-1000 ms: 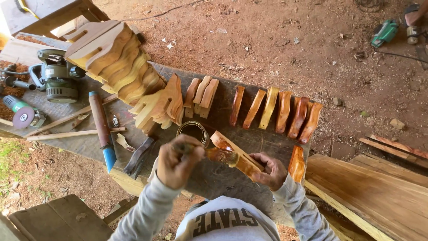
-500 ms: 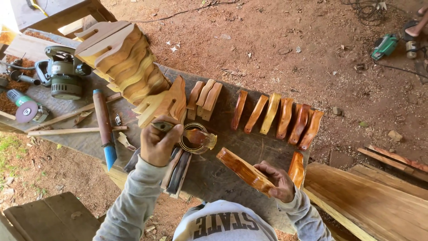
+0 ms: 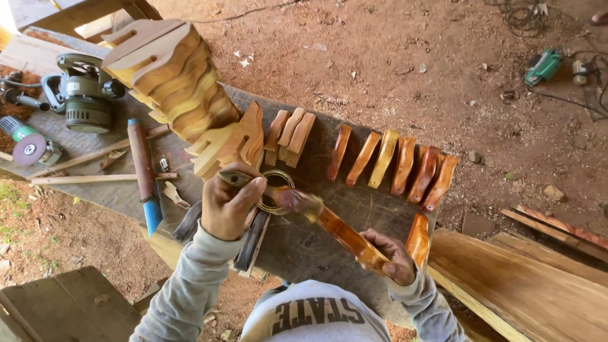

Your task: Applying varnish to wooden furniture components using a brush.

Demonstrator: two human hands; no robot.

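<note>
Red dirt floor all round, and a grey workbench [image 3: 88, 142] carrying a tall stack of carved wood [image 3: 174, 82] and a row of glossy orange pieces [image 3: 392, 163]. Now the long wooden piece [image 3: 342, 233]: it runs slantwise, low end gripped in the right hand [image 3: 394, 254], high end pointing toward the left. Left hand [image 3: 229, 201] fingers curled tight round a brush [image 3: 272, 193], bristles touching that upper end, right beside a small round tin [image 3: 275, 190]. No labels readable.
</note>
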